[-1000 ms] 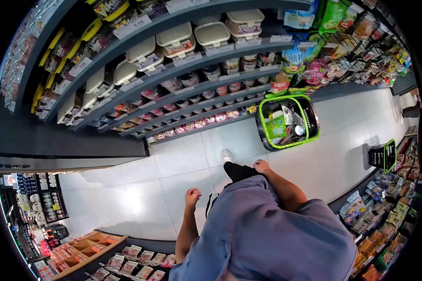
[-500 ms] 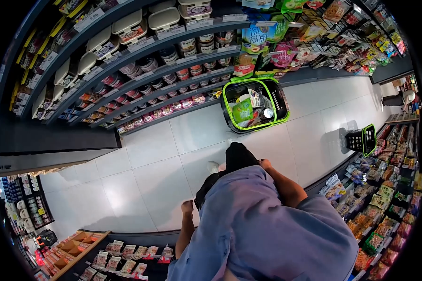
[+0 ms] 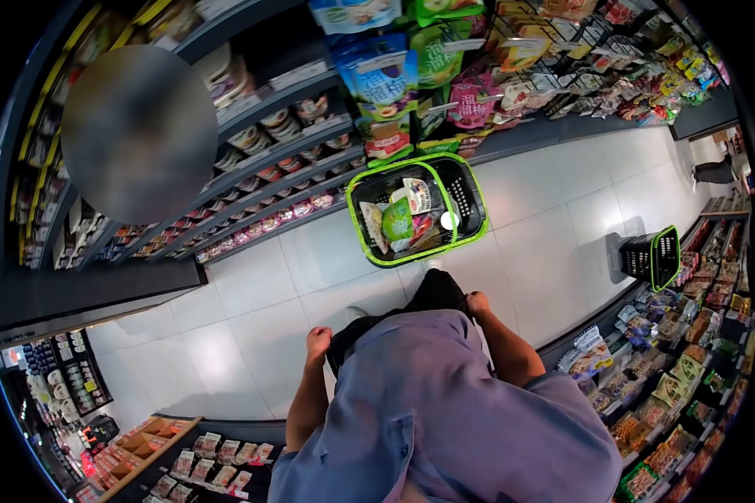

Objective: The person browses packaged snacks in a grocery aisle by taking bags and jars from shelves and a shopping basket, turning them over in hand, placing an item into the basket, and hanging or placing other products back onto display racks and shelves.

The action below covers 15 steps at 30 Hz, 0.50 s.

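Note:
My left hand [image 3: 319, 341] hangs beside my dark trousers with its fingers curled in and nothing visible in them. On the other side of my legs, my right hand [image 3: 476, 303] is also loosely closed, close to the trouser leg, with no object showing. Neither touches the green-rimmed black basket [image 3: 470, 201] on the floor ahead of my feet. Inside it lie a green packet [image 3: 397, 220], a white and dark packet [image 3: 417, 194], a round white-topped item [image 3: 450, 220] and other packs.
Shelves of tubs and cups [image 3: 281, 124] curve along the left. Hanging snack bags [image 3: 383, 80] line the front. Another black basket [image 3: 637, 257] stands at the right by packaged-food shelves [image 3: 646, 411]. A person [image 3: 715, 172] is far off at the right. A round blur [image 3: 138, 134] covers part of the shelves.
The basket and front shelves have shifted left in view, and the hanging bags look larger. My feet have changed position. My left hand has swung forward. The round blur has appeared.

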{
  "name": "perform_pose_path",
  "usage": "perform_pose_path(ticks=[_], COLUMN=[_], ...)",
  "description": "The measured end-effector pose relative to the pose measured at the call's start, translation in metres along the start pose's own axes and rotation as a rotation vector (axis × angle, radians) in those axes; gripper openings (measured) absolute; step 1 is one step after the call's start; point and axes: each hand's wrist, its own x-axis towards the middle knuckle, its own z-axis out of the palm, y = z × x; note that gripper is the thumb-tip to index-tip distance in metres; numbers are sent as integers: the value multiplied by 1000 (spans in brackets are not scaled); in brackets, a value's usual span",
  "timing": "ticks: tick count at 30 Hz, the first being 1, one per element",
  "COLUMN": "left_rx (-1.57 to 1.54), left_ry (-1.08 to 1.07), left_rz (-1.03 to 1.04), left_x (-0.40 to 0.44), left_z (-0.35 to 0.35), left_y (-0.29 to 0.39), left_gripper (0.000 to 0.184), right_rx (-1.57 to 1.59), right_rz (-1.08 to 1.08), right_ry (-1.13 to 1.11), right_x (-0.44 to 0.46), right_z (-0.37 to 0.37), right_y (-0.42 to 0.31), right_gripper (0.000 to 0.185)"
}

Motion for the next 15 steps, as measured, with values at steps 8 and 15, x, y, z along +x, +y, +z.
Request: perform_pose_path(ticks=[8,15], left_rx=[324,364], left_ry=[-230,-485], left_rz=[380,448], left_x=[-11,54], left_z=[152,260], left_y=[153,232], left_gripper=[25,22], right_rx=[573,322], right_rz=[186,-18], right_ry=[-107,-122], right_x=[73,78], right_z=[-76,-37], right_y=[22,41], right_gripper=[27,27])
